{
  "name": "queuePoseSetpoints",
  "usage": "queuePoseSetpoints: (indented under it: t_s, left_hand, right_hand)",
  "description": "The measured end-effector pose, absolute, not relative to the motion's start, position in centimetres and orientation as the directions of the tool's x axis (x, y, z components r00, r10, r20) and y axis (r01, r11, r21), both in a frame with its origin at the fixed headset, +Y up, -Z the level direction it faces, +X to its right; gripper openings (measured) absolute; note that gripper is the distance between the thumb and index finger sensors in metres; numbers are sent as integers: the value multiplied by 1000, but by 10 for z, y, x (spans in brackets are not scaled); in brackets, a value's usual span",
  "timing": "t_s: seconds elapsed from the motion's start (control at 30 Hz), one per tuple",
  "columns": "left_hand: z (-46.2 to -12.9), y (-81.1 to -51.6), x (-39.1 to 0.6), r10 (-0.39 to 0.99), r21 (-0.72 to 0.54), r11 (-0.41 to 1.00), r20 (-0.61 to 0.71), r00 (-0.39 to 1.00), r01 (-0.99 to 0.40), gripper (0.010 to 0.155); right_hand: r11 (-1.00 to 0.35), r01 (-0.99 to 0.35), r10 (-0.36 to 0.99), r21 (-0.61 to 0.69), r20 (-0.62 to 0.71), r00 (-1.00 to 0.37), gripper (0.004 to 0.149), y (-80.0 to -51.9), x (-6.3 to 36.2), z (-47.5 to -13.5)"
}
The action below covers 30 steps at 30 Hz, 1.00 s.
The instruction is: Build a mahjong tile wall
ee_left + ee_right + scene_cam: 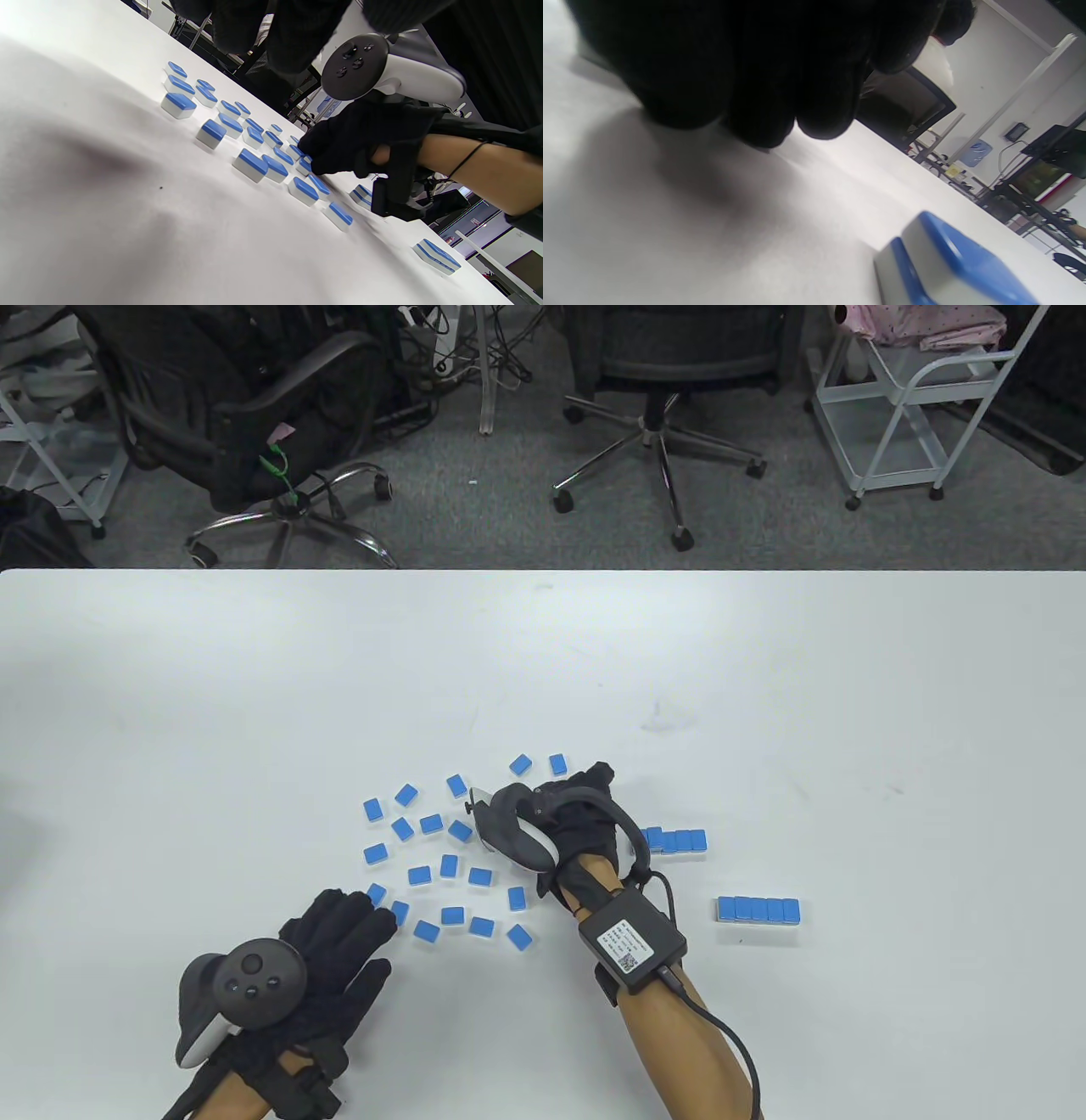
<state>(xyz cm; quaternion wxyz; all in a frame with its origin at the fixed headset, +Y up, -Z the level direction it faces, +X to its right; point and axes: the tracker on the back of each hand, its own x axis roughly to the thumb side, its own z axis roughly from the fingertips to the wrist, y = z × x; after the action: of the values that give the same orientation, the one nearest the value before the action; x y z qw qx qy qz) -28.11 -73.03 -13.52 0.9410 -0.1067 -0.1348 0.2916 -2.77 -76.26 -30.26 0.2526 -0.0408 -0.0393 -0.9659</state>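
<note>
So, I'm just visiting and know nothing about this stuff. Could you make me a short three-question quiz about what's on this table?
1. True or false: the loose tiles lie blue side up.
2. How many tiles are in the finished row nearest the table's right edge? A) three B) five C) eight
3. Which hand reaches in among the scattered tiles?

Key
1. True.
2. B, five, side by side and touching.
3. The right hand; the left hand rests flat at the pile's near edge, fingers spread.
</note>
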Motion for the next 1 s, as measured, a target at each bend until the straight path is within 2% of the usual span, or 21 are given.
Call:
queuePoseSetpoints:
  t_s: [0.23,0.33,0.43,0.53,0.73,0.83,1.0]
  left_hand:
    - [-134,-731,-281,579,-280,806,192,793,-521,66]
    - [-134,-730,-281,579,-279,806,190,793,-522,66]
    - [-134,-730,-280,578,-278,807,192,793,-521,66]
    - [-134,-731,-280,579,-282,806,193,792,-521,66]
    - [-133,-731,-279,580,-283,805,191,792,-521,67]
    - [-133,-731,-279,580,-284,805,192,792,-521,66]
    - [-134,-732,-280,580,-287,804,184,793,-522,66]
  right_hand:
    - [-878,478,-471,21,136,-872,53,-761,-14,-287]
    - [-901,423,-431,-95,87,-898,56,-732,6,-280]
    - [-941,322,-326,-107,23,-945,56,-707,37,-277]
    - [-952,288,-285,-108,-43,-958,56,-699,64,-272]
    - [-935,353,-355,38,-60,-933,56,-720,103,-270]
    - [-929,356,-361,97,-33,-932,55,-732,107,-272]
    - [-916,387,-390,105,-11,-921,55,-743,102,-273]
